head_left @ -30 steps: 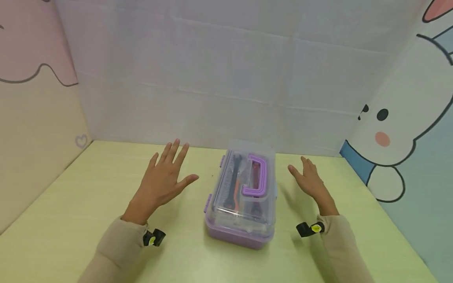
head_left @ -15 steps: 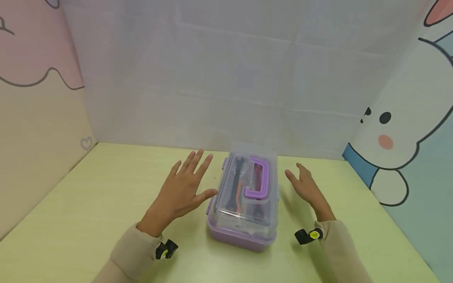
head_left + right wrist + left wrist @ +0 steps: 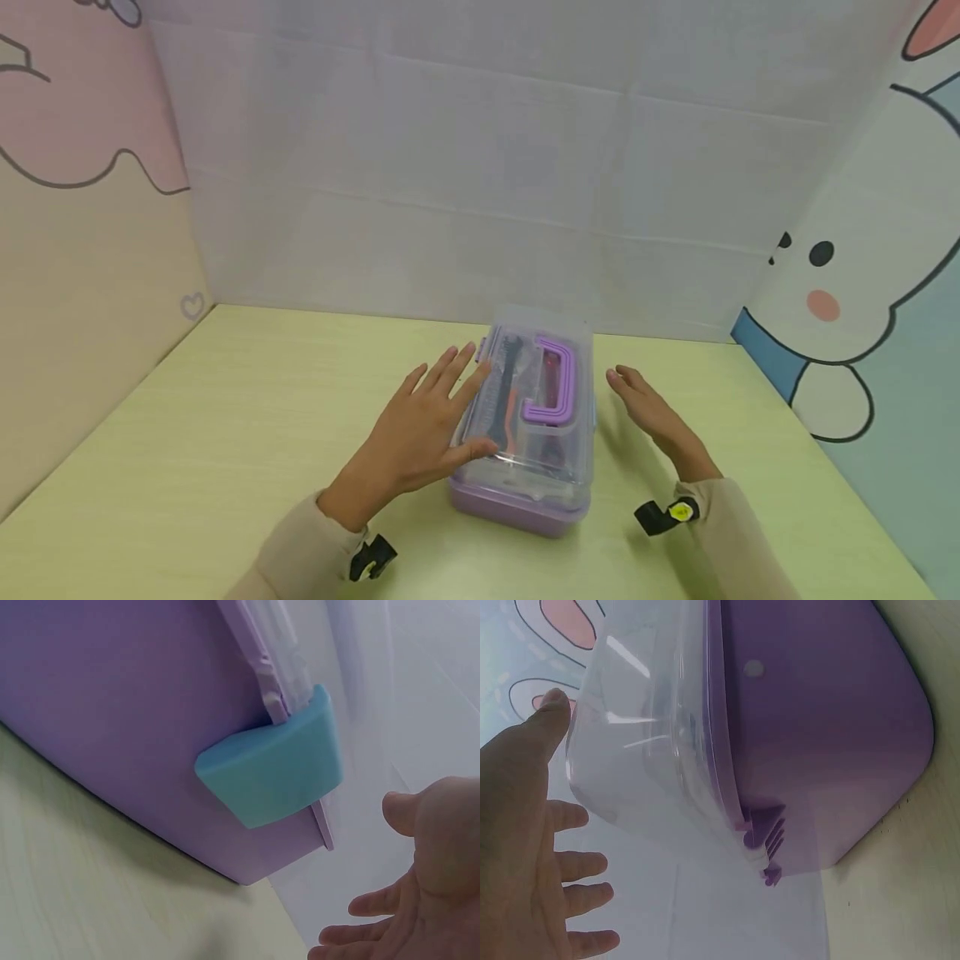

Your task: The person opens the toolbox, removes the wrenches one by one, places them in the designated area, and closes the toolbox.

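A toolbox (image 3: 517,508) with a purple base and a clear lid stands on the table, its lid down. Through the lid show a dark wrench (image 3: 504,392), an orange tool and something red beneath the purple handle (image 3: 566,383). My left hand (image 3: 423,433) hovers at the box's left side, fingers spread, thumb over the lid's edge in the head view; whether it touches is unclear. In the left wrist view a purple hinge (image 3: 765,832) shows on the box. My right hand (image 3: 660,421) is held apart from the right side, near the blue latch (image 3: 277,765), fingers extended.
The pale yellow table (image 3: 300,375) runs back to a white cloth backdrop (image 3: 450,167). Printed cartoon panels stand at both sides, a rabbit panel (image 3: 840,292) on the right. A small camera is strapped to each wrist.
My left hand has moved right, from beside the toolbox to its left edge. The right hand has shifted slightly lower, its thumb and fingers closer together. The toolbox stays closed.
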Demonstrator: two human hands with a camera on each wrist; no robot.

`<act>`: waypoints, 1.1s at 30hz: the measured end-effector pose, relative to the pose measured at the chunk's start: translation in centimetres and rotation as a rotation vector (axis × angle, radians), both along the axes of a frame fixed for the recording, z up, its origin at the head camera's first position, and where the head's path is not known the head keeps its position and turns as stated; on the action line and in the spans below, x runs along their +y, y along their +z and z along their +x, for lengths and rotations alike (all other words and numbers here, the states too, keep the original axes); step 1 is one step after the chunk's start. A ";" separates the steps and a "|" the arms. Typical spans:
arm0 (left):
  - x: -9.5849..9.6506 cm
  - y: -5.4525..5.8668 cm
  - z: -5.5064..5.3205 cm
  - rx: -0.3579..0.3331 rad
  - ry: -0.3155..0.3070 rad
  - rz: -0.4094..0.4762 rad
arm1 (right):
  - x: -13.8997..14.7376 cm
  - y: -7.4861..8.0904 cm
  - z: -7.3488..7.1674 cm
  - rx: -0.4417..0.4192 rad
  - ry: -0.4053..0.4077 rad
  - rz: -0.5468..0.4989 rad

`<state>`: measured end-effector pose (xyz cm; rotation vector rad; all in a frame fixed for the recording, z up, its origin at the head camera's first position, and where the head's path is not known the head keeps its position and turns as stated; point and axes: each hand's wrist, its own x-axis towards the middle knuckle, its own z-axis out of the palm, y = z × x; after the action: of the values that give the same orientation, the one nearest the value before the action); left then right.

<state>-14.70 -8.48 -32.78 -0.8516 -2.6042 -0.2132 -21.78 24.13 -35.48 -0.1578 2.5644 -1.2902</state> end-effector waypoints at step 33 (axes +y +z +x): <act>5.5 -0.9 3.1 0.079 -0.104 -0.198 | -0.4 -2.3 1.3 -0.358 0.252 -0.694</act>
<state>-11.56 -3.02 -33.65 -1.0424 -2.5392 0.0509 -20.52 23.71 -37.76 -0.3315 1.6651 -1.8457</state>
